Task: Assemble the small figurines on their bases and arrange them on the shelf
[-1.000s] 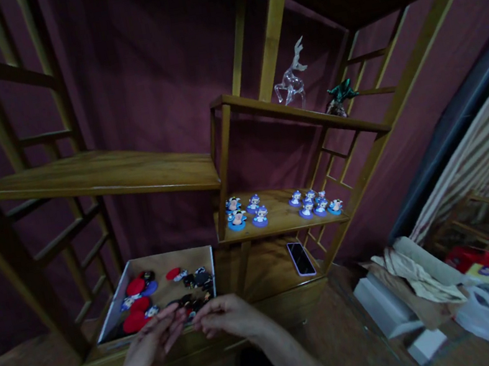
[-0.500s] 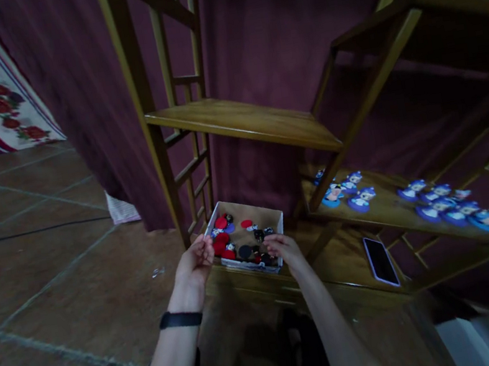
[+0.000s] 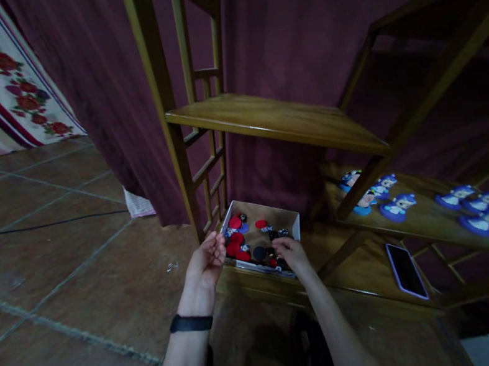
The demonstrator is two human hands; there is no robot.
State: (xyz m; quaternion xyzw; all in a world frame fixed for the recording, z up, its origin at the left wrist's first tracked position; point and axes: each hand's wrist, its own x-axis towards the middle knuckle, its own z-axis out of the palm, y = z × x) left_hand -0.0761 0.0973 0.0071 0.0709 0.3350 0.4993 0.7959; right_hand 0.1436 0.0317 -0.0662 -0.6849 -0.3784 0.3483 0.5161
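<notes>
My left hand (image 3: 205,259), with a dark band on the wrist, is beside the left wall of a shallow white cardboard box (image 3: 294,228). Its fingers curl loosely, and no object shows in them. Over the box's right side, my right hand (image 3: 292,254) has its fingertips drawn together among small dark pieces; whatever they pinch is too small to make out. Inside the box lie red discs (image 3: 235,244), a black disc (image 3: 259,253) and several small black-and-white figures (image 3: 283,233).
The box stands on the low wooden ledge of a lattice shelf, below a wooden board (image 3: 271,121). Blue-and-white figurines (image 3: 397,206) stand in groups on the right shelf. A phone (image 3: 406,271) lies below them. Purple curtain (image 3: 275,32) hangs behind; tiled floor (image 3: 51,267) spreads left.
The view has swung left, so the shelf and box appear further right. My right hand has moved slightly left relative to the box; my left hand stays by its wall.
</notes>
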